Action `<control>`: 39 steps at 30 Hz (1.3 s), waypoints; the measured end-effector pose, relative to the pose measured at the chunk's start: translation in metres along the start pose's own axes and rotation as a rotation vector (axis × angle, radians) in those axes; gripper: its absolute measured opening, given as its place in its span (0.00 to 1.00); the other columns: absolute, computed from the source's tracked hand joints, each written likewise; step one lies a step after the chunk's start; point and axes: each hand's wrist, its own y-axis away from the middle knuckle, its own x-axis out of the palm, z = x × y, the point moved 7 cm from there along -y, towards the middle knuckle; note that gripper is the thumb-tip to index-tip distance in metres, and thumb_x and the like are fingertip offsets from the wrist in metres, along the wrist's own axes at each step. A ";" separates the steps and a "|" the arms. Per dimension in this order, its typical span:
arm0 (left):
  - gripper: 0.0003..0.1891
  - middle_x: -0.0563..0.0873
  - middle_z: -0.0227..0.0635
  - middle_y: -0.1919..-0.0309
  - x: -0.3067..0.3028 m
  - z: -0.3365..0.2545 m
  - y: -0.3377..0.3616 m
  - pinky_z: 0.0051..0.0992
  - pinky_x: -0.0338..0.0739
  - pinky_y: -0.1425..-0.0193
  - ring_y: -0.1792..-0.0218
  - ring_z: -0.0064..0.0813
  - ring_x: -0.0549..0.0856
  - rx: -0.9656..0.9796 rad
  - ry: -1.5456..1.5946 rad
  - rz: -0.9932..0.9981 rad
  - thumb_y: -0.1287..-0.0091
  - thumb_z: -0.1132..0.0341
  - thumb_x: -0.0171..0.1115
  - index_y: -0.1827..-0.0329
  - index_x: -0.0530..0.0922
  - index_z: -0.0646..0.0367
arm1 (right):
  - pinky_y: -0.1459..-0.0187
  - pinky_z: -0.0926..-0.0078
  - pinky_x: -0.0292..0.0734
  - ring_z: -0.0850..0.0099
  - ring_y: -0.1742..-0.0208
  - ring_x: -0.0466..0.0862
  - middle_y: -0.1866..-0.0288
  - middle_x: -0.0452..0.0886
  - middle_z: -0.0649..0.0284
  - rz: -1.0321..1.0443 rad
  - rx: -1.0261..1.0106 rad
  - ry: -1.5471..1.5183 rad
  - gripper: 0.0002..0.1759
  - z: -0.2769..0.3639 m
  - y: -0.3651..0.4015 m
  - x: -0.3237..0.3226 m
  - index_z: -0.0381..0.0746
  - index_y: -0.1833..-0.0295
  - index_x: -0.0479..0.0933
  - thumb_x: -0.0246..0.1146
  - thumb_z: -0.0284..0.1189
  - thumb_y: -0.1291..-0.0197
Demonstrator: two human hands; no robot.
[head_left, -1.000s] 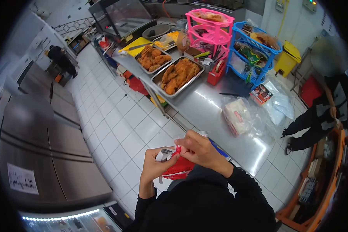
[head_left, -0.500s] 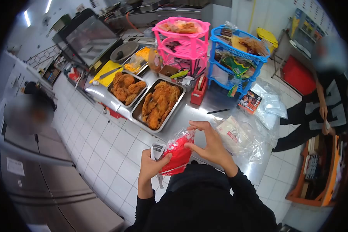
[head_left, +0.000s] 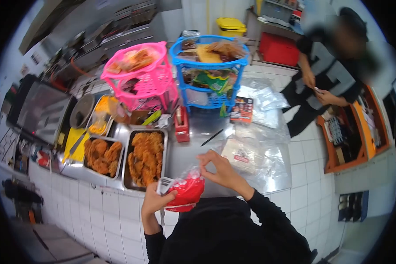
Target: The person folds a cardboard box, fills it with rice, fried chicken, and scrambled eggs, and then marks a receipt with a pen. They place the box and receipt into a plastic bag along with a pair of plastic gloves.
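My left hand (head_left: 156, 200) is closed around the lower left side of a red plastic packet (head_left: 188, 190) with white print and a clear, crinkled top. A white printed paper strip (head_left: 164, 185) sits between the packet and that hand. Thumb and index finger of my right hand (head_left: 224, 172) are pinched together at the packet's clear upper right edge. The packet is held above the front edge of the steel table (head_left: 187, 160). Close to my right hand lie a clear bag of pale, red-printed wrappers (head_left: 240, 156) and a black pen (head_left: 212, 137).
Trays of fried chicken (head_left: 146, 158) (head_left: 103, 156) stand left, beside a knife (head_left: 77, 146) on a yellow board (head_left: 75, 152). Behind are a red tape dispenser (head_left: 181, 125), a pink rack (head_left: 136, 72) and a blue rack (head_left: 209, 72). Another person (head_left: 325, 70) stands right of the table.
The view has turned to the right, so the table's things appear further left. My right hand's thumb and index finger, apart before, have come together at the packet's top edge.
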 end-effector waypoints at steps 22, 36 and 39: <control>0.06 0.84 0.27 0.76 -0.036 -0.007 -0.036 0.19 0.76 0.70 0.75 0.15 0.81 -0.077 -0.040 -0.030 0.43 0.73 0.69 0.65 0.82 0.65 | 0.63 0.52 0.81 0.40 0.58 0.82 0.53 0.80 0.49 0.250 0.620 0.725 0.32 -0.241 -0.003 0.071 0.45 0.36 0.64 0.61 0.18 0.49; 0.07 0.81 0.25 0.81 -0.002 -0.014 -0.065 0.18 0.68 0.78 0.83 0.13 0.75 -0.018 0.009 -0.120 0.44 0.71 0.72 0.67 0.82 0.63 | 0.68 0.73 0.75 0.69 0.73 0.77 0.67 0.73 0.59 -0.578 0.551 0.254 0.24 -0.147 0.045 -0.178 0.39 0.49 0.71 0.61 0.15 0.55; 0.07 0.80 0.26 0.82 0.009 -0.009 -0.075 0.18 0.66 0.81 0.86 0.14 0.74 0.063 0.066 -0.159 0.44 0.71 0.71 0.68 0.81 0.62 | 0.65 0.81 0.78 0.81 0.67 0.79 0.69 0.73 0.66 -0.820 0.639 0.091 0.23 -0.167 0.106 -0.202 0.38 0.50 0.72 0.67 0.16 0.54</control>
